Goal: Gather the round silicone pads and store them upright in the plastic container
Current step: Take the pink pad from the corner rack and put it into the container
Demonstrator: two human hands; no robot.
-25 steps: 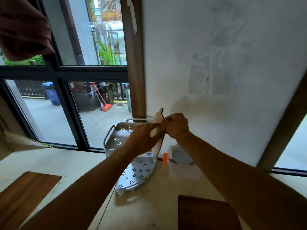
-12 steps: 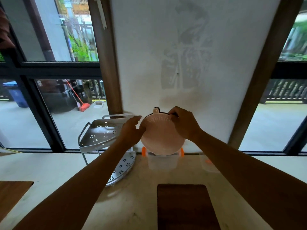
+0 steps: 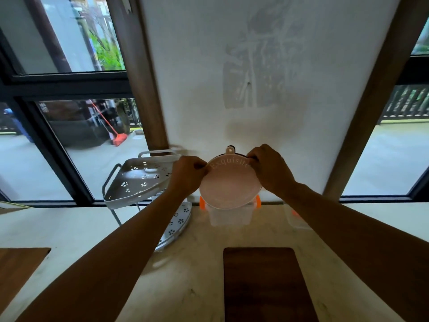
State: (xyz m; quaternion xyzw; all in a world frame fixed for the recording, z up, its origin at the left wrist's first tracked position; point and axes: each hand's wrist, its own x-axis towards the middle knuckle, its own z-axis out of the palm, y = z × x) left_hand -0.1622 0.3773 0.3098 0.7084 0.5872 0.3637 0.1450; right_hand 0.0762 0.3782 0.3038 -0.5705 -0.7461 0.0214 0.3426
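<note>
Two hands lower a stack of round pads (image 3: 228,185) edge-first toward the tub (image 3: 229,216) at the back of the counter (image 3: 195,270); a second ago the stack was pinched edge-on between both hands beside the rack (image 3: 141,180), and half a second ago it had been turned flat face to the camera above the tub; it now sits lower, its bottom rim at or just inside the tub's mouth, though the pad hides the exact contact. That puts the storing step near its end, judged from position alone; the pads are upright but not yet released. The left hand (image 3: 185,176) pinches the upper left rim, the right hand (image 3: 270,169) the upper right rim, both closed on the stack. The front pad is pale pink, matte and smooth, with the raised word "Exquisite" arched near the top and a small holed hanging tab above; a dark edge behind it suggests at least one more pad, the count unclear. The tub is clear, thin-walled plastic with orange clips at either side; the rack is white perforated metal with flower cut-outs, in two tiers; the counter is pale, marble-veined; a dark wooden board (image 3: 262,282) lies near.
</note>
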